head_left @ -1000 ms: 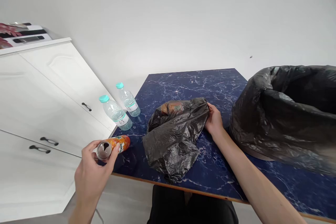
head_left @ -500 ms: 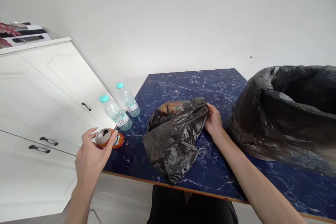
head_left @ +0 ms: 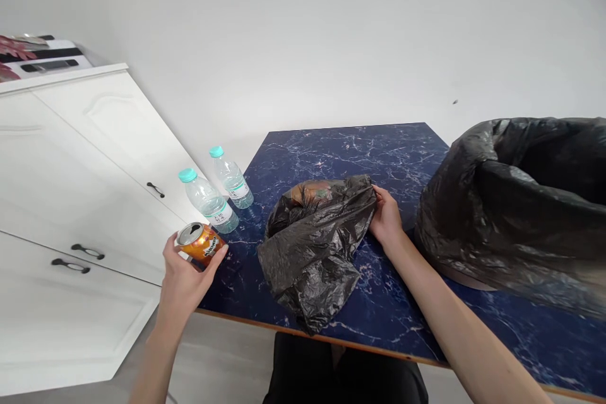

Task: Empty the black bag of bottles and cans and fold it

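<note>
At the table's left edge, my left hand point(head_left: 187, 284) grips an opened orange soda can point(head_left: 204, 245), thumb on its near right side and fingers round its left. The can leans slightly, and I cannot tell whether its base touches the table. My right hand point(head_left: 386, 218) pinches the right edge of a crumpled black plastic bag point(head_left: 317, 259); some fingers are hidden behind it. Something brownish shows at the bag's mouth. Just beyond the can stand a clear water bottle point(head_left: 208, 202) with a turquoise cap and a second bottle point(head_left: 231, 178) like it.
A large bin lined with a black bag point(head_left: 497, 221) stands on the right of the blue marbled table point(head_left: 350, 148). White cabinets point(head_left: 85, 170) flank the table on the left. A white wall point(head_left: 331, 38) rises behind.
My left hand has moved right and closed round the can, which now leans and sits slightly higher in view. My right hand and the bag have hardly moved.
</note>
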